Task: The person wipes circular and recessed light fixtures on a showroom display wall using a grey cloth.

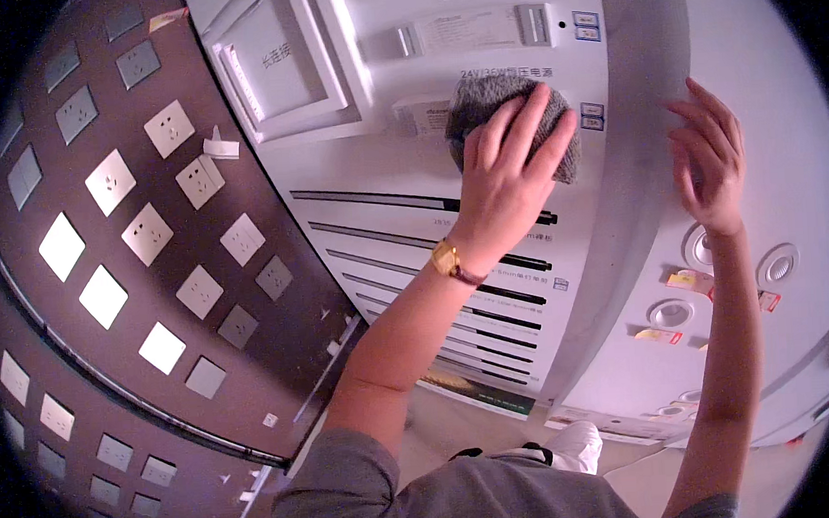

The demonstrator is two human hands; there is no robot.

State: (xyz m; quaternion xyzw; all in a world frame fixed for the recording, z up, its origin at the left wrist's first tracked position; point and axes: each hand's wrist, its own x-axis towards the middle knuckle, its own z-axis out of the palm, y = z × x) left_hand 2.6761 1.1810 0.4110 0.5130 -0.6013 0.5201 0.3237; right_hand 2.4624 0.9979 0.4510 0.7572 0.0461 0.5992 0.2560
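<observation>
My left hand (511,152) is spread over a folded grey cloth (483,100), fingers on top of it, against a white display panel (395,161). The cloth covers part of a boxed power supply (425,118) mounted on that panel; what lies beneath the cloth is hidden. A watch with a gold-coloured face (447,257) is on my left wrist. My right hand (711,152) is raised at the right, fingers loosely curled and apart, with nothing seen in it. It is in front of a pale panel; whether it touches the surface I cannot tell.
Several light strips (378,233) run across the white panel below the cloth. Above is another power supply (473,31), beside a white frame (339,87). A brown board with wall sockets (168,128) stands left. Round downlights (670,312) with price tags are at lower right, near my right forearm.
</observation>
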